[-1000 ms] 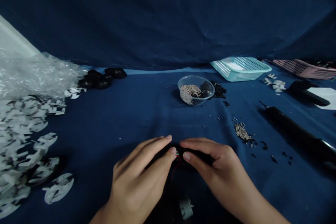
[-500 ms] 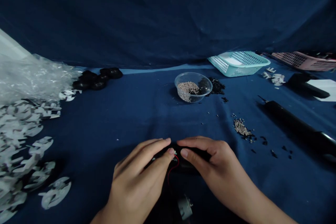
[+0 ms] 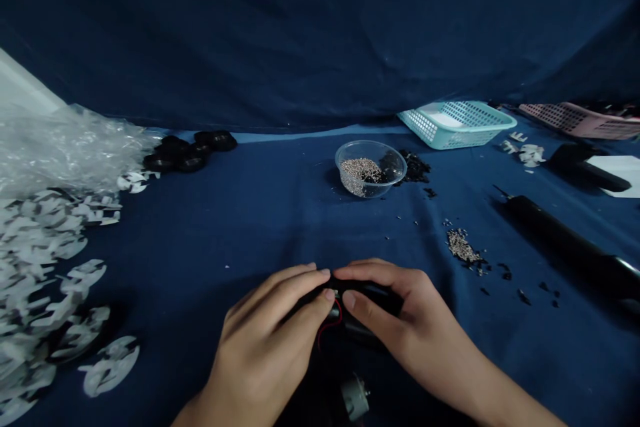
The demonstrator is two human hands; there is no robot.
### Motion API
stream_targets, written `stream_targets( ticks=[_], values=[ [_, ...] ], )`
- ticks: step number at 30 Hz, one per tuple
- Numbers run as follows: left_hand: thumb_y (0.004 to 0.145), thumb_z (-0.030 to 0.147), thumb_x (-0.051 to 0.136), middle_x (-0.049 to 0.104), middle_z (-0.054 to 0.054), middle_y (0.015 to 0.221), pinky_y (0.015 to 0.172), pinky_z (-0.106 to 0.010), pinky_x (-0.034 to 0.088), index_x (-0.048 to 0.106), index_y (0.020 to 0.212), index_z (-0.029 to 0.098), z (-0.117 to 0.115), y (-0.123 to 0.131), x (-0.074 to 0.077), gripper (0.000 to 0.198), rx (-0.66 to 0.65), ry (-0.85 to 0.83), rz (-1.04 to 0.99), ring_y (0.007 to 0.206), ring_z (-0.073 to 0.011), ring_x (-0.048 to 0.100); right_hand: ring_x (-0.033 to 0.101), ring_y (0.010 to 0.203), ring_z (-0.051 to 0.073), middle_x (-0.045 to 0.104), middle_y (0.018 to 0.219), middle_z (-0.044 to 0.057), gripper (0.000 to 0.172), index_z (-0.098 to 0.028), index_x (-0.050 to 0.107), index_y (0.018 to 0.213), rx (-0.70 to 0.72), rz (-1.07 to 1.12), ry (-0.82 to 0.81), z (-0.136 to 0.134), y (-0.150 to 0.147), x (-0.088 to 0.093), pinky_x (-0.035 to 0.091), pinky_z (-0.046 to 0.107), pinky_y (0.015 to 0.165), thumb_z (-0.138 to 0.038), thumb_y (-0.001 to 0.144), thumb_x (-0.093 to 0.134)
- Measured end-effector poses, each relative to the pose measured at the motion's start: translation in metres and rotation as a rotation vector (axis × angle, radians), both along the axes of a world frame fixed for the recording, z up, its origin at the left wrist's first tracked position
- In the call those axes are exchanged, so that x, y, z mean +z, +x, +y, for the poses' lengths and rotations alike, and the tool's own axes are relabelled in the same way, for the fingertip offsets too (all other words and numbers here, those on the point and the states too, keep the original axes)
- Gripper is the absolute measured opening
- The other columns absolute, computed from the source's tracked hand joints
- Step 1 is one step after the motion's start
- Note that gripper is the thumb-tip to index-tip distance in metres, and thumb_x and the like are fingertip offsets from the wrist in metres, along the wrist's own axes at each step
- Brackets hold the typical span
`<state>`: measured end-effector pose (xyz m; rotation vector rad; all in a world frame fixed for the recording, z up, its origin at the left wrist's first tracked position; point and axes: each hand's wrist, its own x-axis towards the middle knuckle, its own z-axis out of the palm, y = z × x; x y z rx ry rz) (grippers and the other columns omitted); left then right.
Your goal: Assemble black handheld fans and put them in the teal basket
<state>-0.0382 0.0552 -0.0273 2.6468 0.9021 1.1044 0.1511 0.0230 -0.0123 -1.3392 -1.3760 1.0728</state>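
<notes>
Low in the middle of the head view, a dark plastic housing [image 3: 373, 293] lies between my two hands, largely covered by them. My left hand [image 3: 273, 333] curves over its left part, thumb and fingers closed on it. From the other side, my right hand [image 3: 407, 310] grips it with thumb and forefinger, the fingertips of both hands nearly meeting. A thin red wire [image 3: 329, 325] loops out below my left thumb. Nearer to me a small silver motor [image 3: 355, 398] sits in dark shadow; what holds it I cannot make out.
White plastic parts [image 3: 43, 240] and clear plastic bags [image 3: 75, 150] heap at left, near black round parts [image 3: 190, 150]. Ahead stands a clear bowl [image 3: 370, 170] of screws. Loose screws [image 3: 463, 245], an electric screwdriver [image 3: 565, 233], a turquoise basket [image 3: 457, 127] and a pink basket [image 3: 580, 121] are at right.
The fingertips of both hands have shifted slightly, and the red wire bends more beneath my left thumb. The whole view has moved a little; both hands stay on the housing.
</notes>
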Motion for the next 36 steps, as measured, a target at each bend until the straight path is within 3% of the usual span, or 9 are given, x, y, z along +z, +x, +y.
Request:
stream_targets(
  ticks=[6,11,17,21,24,32,36],
  values=[
    [0.082,-0.002,0.063,0.067,-0.003,0.115,0.097,-0.031,0.055,0.066,0.101,0.020,-0.002,0.005,-0.002,0.029,-0.053,-0.104,-0.082,0.110,-0.0174,0.063,0.065,0.107,0.020,0.071,0.111,0.000,0.028,-0.028,0.069,0.114,0.106,0.067,-0.158,-0.001,0.000,-0.003,0.052,0.035,0.098,-0.031,0.086,0.065],
    [0.083,0.003,0.063,0.065,-0.001,0.122,0.096,-0.028,0.054,0.067,0.105,0.025,-0.001,0.007,0.005,0.032,0.019,-0.202,-0.102,0.108,-0.0157,0.063,0.069,0.097,0.019,0.074,0.107,-0.002,0.027,-0.030,0.069,0.115,0.125,0.133,-0.131,0.001,0.001,-0.002,0.056,0.034,0.091,-0.027,0.089,0.061],
    [0.086,0.017,0.060,0.063,-0.002,0.127,0.102,-0.035,0.051,0.062,0.114,0.027,0.002,0.008,0.010,0.030,0.127,-0.525,-0.192,0.116,-0.0196,0.061,0.069,0.100,0.019,0.073,0.108,-0.003,0.030,-0.030,0.068,0.117,0.094,0.132,-0.113,0.001,0.000,-0.003,0.057,0.031,0.089,-0.025,0.088,0.063],
    [0.087,0.024,0.061,0.070,0.002,0.118,0.094,-0.029,0.056,0.066,0.106,0.032,0.002,0.010,0.010,0.021,0.137,-0.786,-0.274,0.108,-0.0169,0.066,0.068,0.103,0.016,0.072,0.111,-0.005,0.032,-0.033,0.066,0.118,0.089,0.118,-0.078,0.000,-0.002,-0.004,0.055,0.028,0.093,-0.020,0.088,0.061],
    [0.087,0.025,0.062,0.072,0.003,0.111,0.086,-0.022,0.058,0.066,0.106,0.033,0.003,0.011,0.011,0.021,0.125,-0.885,-0.315,0.104,-0.0151,0.068,0.067,0.106,0.014,0.072,0.111,-0.008,0.035,-0.037,0.066,0.118,0.095,0.100,-0.060,-0.001,-0.003,-0.002,0.054,0.023,0.092,-0.018,0.089,0.061],
    [0.087,0.025,0.059,0.074,0.004,0.089,0.056,-0.018,0.058,0.065,0.099,0.031,0.002,0.011,0.011,0.015,0.119,-0.956,-0.347,0.083,-0.0162,0.072,0.067,0.104,0.017,0.072,0.110,-0.004,0.038,-0.034,0.065,0.121,0.071,-0.069,-0.031,-0.006,-0.005,0.000,0.054,0.027,0.093,-0.018,0.087,0.060],
    [0.085,0.025,0.060,0.074,0.003,0.087,0.053,-0.019,0.055,0.066,0.097,0.029,-0.001,0.014,0.011,0.013,0.138,-0.932,-0.359,0.080,-0.0168,0.072,0.070,0.096,0.018,0.075,0.100,-0.005,0.036,-0.034,0.066,0.119,0.042,-0.105,-0.051,-0.008,-0.006,-0.002,0.058,0.026,0.083,-0.019,0.087,0.060]
  ],
)
